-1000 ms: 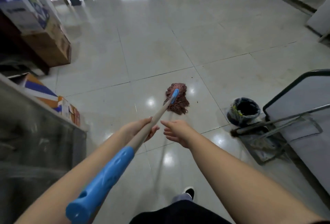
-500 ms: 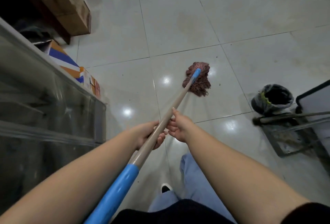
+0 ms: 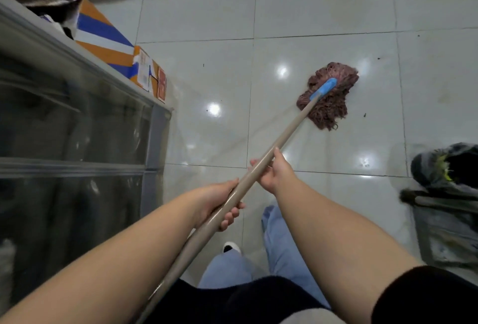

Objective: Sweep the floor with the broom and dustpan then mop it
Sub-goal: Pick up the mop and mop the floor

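Observation:
A mop with a beige handle [image 3: 289,132] and a brownish-red string head [image 3: 329,101] lies on the glossy tiled floor [image 3: 323,8], a blue collar joining the two. My left hand [image 3: 219,202] grips the handle lower down, fingers curled under it. My right hand [image 3: 274,171] grips the handle higher up, thumb along the shaft. The dustpan [image 3: 447,233] lies on the floor at the right edge, with a dark broom handle [image 3: 439,198] across it. A few dark specks dot the tiles near the mop head.
A glass-fronted counter [image 3: 72,127] fills the left side. An orange, blue and white carton [image 3: 113,49] stands on the floor beyond it. A bin lined with a dark bag [image 3: 447,166] sits at the right. My legs in light blue trousers [image 3: 282,251] are below.
My right hand has closed round the handle; a second ago it was off it. The view has tilted down, and the mop head now sits further to the right.

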Demonstrator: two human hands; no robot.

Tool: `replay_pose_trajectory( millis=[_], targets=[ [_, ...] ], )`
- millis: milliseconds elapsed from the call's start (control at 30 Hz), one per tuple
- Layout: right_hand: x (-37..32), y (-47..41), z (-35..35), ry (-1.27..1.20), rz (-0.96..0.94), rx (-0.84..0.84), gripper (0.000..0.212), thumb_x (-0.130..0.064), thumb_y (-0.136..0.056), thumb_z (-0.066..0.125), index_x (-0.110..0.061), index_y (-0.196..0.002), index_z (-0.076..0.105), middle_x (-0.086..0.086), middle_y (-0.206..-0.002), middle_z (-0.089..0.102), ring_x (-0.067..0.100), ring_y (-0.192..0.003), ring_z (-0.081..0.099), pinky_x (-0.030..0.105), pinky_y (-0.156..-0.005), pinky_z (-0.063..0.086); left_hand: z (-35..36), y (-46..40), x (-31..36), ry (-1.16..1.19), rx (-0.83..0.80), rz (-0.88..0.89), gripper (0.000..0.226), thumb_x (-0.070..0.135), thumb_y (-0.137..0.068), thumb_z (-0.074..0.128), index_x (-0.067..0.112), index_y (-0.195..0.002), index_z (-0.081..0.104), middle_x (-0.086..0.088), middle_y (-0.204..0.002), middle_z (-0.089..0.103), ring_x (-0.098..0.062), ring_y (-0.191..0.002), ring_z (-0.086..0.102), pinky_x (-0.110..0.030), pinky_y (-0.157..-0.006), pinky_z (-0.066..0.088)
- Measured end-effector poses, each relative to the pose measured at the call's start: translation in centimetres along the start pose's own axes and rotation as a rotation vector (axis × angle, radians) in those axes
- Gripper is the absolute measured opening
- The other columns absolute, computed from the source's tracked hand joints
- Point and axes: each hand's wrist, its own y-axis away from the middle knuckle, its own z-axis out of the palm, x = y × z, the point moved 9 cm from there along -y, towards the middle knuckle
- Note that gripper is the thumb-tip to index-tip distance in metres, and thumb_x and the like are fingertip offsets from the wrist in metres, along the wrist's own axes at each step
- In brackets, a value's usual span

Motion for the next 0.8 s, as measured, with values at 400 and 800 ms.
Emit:
replay_pose_trajectory(
  millis=[400, 800],
  targets=[
    [-7.1, 1.0, 1.0, 0.111, 0.013, 0.183, 0.041, -0.045, -0.089, 0.056, -0.017, -0.066, 0.039, -0.004, -0.054, 0.033, 0.009, -0.045, 0.034, 0.016, -0.048, 0.036, 1.6, 3.4, 6.8, -0.289, 0.501, 0.176, 0.061, 0.06, -0.087, 0.038, 0.006, -0.066, 0.058, -0.002, -0.032, 0.049, -0.017, -0.031, 0.044, -0.017, -0.042, 0.037],
    [-25.7, 8.8, 3.9, -0.157, -0.347, 0.032, 0.037, -0.032, -0.093, 0.057, -0.017, -0.064, 0.038, -0.008, -0.026, 0.034, 0.007, -0.019, 0.033, 0.009, -0.035, 0.033, 7.5, 9.3, 23.8, -0.625, 0.476, 0.55, 0.071, 0.071, -0.076, 0.038, 0.004, -0.068, 0.06, -0.003, -0.031, 0.053, -0.018, -0.022, 0.049, -0.016, -0.032, 0.04]
  ],
)
